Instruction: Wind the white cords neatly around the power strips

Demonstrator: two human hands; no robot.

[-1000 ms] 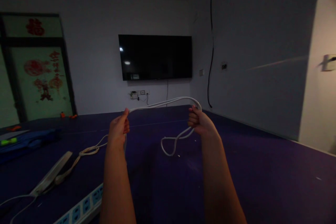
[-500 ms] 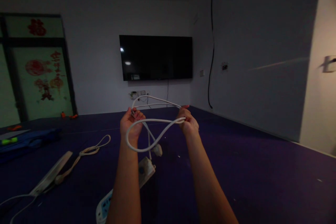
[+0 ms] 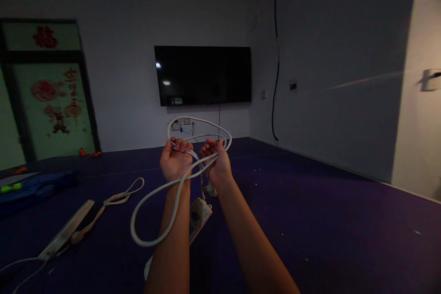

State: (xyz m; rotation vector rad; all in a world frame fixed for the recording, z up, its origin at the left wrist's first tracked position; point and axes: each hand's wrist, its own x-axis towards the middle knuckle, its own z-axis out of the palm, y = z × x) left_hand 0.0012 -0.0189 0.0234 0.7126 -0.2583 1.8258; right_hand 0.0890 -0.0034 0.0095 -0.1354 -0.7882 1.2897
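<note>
Left hand [image 3: 175, 161] and right hand [image 3: 216, 164], side by side, had fingers clamped on the white cord [image 3: 149, 243]; its loop hung below the left.

Setting: dim home living room | wall-mounted television [image 3: 203, 75] on far wall | red paper-cut decorations [image 3: 57, 101] on glass door, far left | wall sockets [image 3: 181, 123] below television | purple floor covering [image 3: 327, 220] throughout
</note>
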